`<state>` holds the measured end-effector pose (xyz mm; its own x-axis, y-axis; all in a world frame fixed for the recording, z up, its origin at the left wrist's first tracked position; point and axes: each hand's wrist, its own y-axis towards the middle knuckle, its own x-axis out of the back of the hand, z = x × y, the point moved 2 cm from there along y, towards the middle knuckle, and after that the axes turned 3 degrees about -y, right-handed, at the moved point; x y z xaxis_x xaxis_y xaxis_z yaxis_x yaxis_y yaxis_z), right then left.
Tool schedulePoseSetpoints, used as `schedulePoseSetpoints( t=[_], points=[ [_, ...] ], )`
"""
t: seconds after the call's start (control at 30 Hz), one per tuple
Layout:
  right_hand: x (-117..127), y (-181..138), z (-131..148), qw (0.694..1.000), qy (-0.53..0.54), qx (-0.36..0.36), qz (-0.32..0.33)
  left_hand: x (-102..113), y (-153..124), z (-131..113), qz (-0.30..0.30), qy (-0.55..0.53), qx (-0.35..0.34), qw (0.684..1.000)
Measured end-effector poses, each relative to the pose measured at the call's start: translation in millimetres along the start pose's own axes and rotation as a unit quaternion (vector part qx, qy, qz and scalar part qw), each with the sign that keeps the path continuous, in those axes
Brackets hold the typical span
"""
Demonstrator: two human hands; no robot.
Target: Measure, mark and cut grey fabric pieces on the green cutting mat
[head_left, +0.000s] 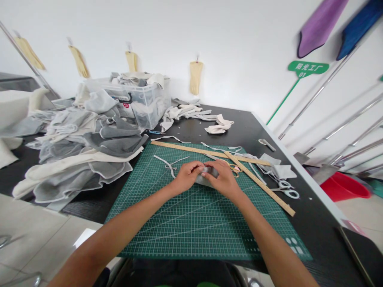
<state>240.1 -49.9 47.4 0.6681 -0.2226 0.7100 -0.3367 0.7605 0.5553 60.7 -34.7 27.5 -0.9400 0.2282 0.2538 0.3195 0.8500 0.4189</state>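
Both my hands meet over the upper middle of a green cutting mat [191,231]. Between them is a small piece of grey fabric [205,181]. My left hand [188,175] pinches its left side, and my right hand [223,177] grips its right side with the thumb turned inward. Just beyond my right hand lie gold-handled scissors [235,170], partly hidden by it. Two wooden rulers [263,185] cross behind and to the right of my hands. Thin fabric strips [167,163] lie left of my left hand.
Grey and cream fabric pieces [89,147] are heaped at the left, beside a clear plastic bin [149,107] full of cloth. White-handled scissors [290,191] and fabric scraps [283,170] lie right. Behind are more cloth strips [185,111]. A red bucket [344,187] stands beyond the table's right edge.
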Motion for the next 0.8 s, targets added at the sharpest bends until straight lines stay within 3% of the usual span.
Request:
schedulePoseSetpoints(
  t=[0.17,0.43,0.6,0.8],
  points=[
    [-6,-3,-2,0.998,0.045,-0.026,0.045,-4,-2,5,0.027,-0.042,0.023,0.999],
    [-12,-6,-1,0.997,0.021,-0.057,0.048,-1,2,17,-0.030,-0.004,0.043,0.999],
    [-16,-10,-6,0.995,-0.005,-0.096,0.036,0,6,18,-0.055,-0.108,0.049,0.991],
    [-16,-8,-5,0.994,0.075,-0.072,0.018,0,8,11,-0.010,-0.220,0.095,0.971]
  ],
)
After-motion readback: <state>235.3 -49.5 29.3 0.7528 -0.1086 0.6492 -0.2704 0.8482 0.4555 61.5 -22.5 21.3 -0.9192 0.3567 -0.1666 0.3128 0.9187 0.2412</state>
